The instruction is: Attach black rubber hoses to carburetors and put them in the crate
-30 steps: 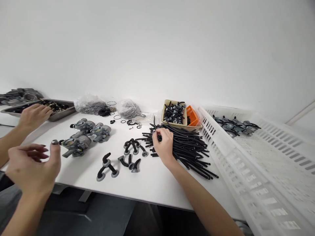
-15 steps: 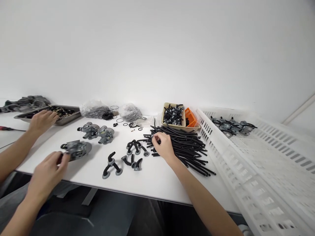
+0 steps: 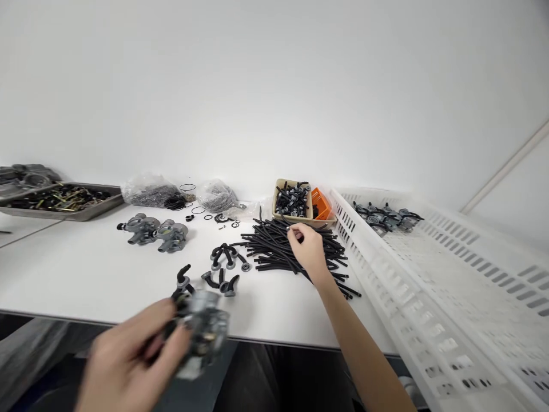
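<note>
The left hand (image 3: 128, 352) has its fingers clamped on one side of a motion-blurred, silver-grey metal carburettor (image 3: 206, 329), leaving most of its body exposed at the near edge of the white worktop (image 3: 86, 274). The right hand (image 3: 307, 247) is curled over a heap of thin black rubber hoses (image 3: 272, 243), probably heaped there for easy reach; whether its fingers pinch one, I cannot tell. Short black tubes with grey round ends (image 3: 232, 284) lie near the carburettor, seemingly spread for single pickup.
</note>
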`<state>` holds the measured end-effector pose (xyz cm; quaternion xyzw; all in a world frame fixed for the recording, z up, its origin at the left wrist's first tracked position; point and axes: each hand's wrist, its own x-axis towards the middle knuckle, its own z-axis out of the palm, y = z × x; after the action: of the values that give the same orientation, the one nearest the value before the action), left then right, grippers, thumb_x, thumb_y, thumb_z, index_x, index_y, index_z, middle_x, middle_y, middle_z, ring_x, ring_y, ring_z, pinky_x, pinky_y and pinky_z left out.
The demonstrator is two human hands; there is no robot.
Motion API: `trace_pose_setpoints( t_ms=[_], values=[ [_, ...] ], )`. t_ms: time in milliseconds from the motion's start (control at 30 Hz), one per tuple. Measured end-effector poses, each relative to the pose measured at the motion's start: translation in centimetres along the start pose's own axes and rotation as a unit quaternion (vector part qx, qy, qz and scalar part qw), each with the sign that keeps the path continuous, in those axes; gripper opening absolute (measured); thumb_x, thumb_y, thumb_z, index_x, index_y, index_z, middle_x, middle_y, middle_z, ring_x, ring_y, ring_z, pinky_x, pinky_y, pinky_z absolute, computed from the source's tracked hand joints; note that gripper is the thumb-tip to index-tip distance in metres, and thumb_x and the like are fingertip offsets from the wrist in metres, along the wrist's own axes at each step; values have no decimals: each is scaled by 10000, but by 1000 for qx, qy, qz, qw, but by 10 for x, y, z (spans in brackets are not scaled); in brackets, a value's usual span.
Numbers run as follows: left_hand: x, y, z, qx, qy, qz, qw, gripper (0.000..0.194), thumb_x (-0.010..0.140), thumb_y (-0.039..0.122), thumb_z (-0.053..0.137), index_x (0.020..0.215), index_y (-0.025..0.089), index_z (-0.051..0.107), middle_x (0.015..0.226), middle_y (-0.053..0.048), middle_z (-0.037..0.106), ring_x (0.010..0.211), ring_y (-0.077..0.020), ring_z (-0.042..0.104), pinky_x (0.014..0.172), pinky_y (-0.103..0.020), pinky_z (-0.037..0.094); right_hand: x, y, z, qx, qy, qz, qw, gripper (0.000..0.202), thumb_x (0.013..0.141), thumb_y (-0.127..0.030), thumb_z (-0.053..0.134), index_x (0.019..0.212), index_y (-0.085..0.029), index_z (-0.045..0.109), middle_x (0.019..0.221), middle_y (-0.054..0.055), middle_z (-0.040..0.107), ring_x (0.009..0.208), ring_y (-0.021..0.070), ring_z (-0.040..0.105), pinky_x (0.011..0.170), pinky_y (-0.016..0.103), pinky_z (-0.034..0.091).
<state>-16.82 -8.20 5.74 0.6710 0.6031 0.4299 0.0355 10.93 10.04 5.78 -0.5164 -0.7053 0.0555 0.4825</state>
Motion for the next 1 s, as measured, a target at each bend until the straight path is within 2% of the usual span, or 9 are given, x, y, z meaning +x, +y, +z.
trace_pose_setpoints(
  t_ms=[67, 167, 333, 467, 567, 667, 767, 867, 1000],
  values=[
    [18, 27, 38, -68, -31, 77, 994, 432, 848, 447, 533, 508, 251, 351, 462, 1, 404, 411, -155, 371, 416, -324, 305, 3, 12, -15, -8, 23, 33, 999, 193, 886, -263, 499, 797, -203, 659, 749, 43, 710, 676, 192, 635, 712, 313, 483],
    [43, 62, 87, -93, -94, 106, 986, 410, 836, 368, 496, 540, 236, 244, 486, -2, 409, 435, -143, 398, 449, -312, 293, 14, 28, -32, -28, 45, 75, 996, 206, 875, -284, 507, 799, -190, 674, 765, 60, 729, 695, 204, 663, 725, 321, 500],
    [53, 86, 129, -58, -167, 98, 979, 367, 784, 297, 532, 530, 229, 276, 525, 6, 437, 478, -132, 413, 502, -304, 274, 60, 45, -36, -63, 20, 103, 993, 191, 867, -255, 535, 831, -184, 709, 879, 76, 761, 847, 223, 699, 838, 344, 503],
    [45, 93, 142, -51, -163, 98, 980, 322, 812, 230, 505, 566, 215, 298, 567, 27, 441, 519, -127, 405, 543, -295, 272, 99, 55, -9, -85, -50, 103, 990, 129, 891, -250, 605, 877, -178, 711, 921, 60, 749, 919, 211, 687, 895, 374, 509],
    [40, 90, 145, -55, -128, 87, 986, 339, 788, 302, 599, 611, 226, 320, 632, 15, 465, 621, -161, 458, 591, -295, 334, 113, 61, 20, -85, -101, 96, 987, 197, 932, -329, 624, 1018, -159, 674, 1065, 62, 702, 968, 196, 668, 897, 416, 537],
    [35, 80, 146, -113, -99, 48, 987, 360, 661, 356, 767, 809, 214, 470, 916, -58, 568, 890, -245, 537, 764, -359, 455, 118, 65, 40, -66, -100, 94, 988, 254, 949, -350, 604, 1123, -169, 641, 1177, 78, 658, 1026, 209, 650, 905, 433, 543],
    [32, 68, 147, -206, -153, -12, 966, 632, 594, 280, 823, 1126, 201, 490, 1231, -122, 508, 1188, -305, 479, 1002, -460, 434, 120, 66, 44, -25, -49, 98, 994, 194, 928, -327, 631, 1018, -158, 664, 1110, 74, 678, 1007, 205, 650, 918, 427, 527],
    [31, 61, 147, -279, -236, -54, 929, 823, 599, 263, 829, 1315, 226, 425, 1378, -134, 441, 1310, -320, 424, 1104, -490, 372, 122, 63, 30, 37, 47, 107, 993, 186, 887, -315, 640, 777, -166, 623, 928, 76, 700, 942, 214, 658, 917, 392, 504],
    [31, 58, 145, -353, -322, -91, 874, 1041, 627, 291, 841, 1494, 283, 265, 1496, -129, 390, 1326, -315, 461, 1123, -469, 378, 117, 51, -1, 150, 193, 135, 960, 233, 957, -416, 413, 860, -217, 488, 794, 11, 666, 701, 158, 673, 708, 306, 537]
  ],
)
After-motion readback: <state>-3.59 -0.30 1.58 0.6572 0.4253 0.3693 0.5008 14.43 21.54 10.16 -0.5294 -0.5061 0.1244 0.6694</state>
